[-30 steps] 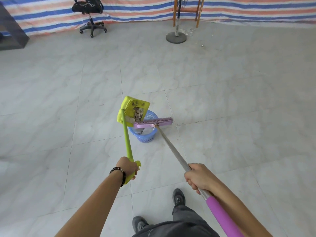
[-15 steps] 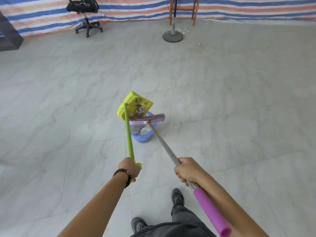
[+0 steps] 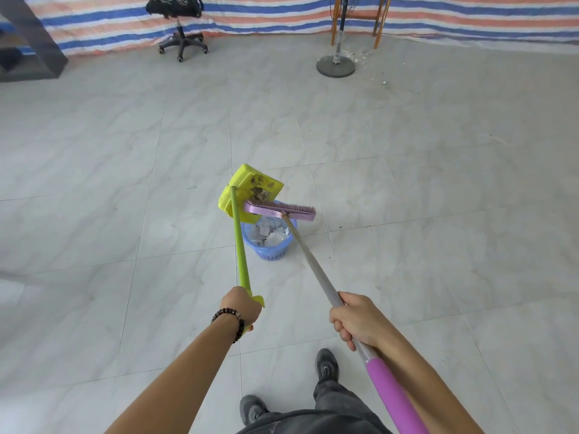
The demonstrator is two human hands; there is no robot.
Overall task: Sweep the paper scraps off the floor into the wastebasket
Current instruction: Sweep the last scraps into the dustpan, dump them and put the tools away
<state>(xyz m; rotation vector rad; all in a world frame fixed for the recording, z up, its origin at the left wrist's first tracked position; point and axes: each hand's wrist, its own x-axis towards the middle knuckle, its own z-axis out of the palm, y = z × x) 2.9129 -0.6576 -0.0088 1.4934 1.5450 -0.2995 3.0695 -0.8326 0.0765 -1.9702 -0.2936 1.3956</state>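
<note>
The pale tiled floor (image 3: pixel 438 183) carries a blue basket (image 3: pixel 271 250) near its middle. Far back stand a wheeled chair (image 3: pixel 183 47) and a round stand base (image 3: pixel 335 66), with pale debris (image 3: pixel 357 54) just beside the base. Two dark shoes (image 3: pixel 327 364) stand nearest.

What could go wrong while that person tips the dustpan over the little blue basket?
1. The dustpan hangs tilted over the far left side of the basket, not its middle, so the bits left in it could slide past the rim onto the floor.
2. The broom has its head right above the light-looking basket; a bump might tip it and spill the paper inside.
</note>
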